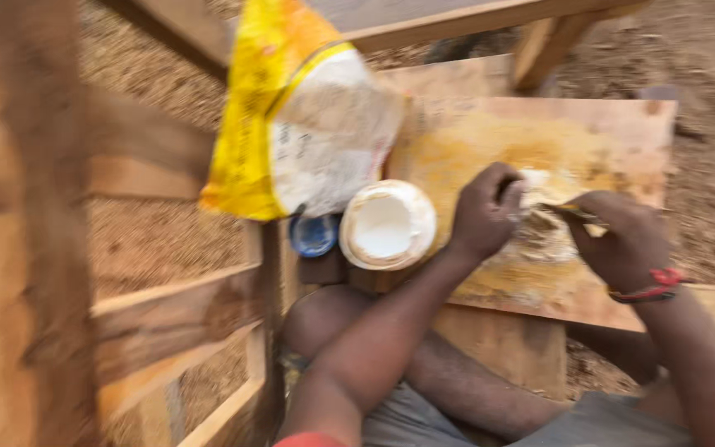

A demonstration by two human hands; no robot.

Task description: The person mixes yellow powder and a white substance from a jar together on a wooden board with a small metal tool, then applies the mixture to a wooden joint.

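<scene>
1. We saw a stiff, flat board (539,132) lying across the lap.
2. Pale paste (539,236) sat mid-board, soft and sticky.
3. Our left hand (483,217) clenched beside it; our right hand (622,240) pinched a thin scraper (568,209), best held at its rear.

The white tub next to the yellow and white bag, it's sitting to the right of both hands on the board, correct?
Not quite. In the head view the white tub sits to the left of both hands, the left hand being the nearer and the right hand farther off. It is beside the yellow and white bag, as you said.
</scene>
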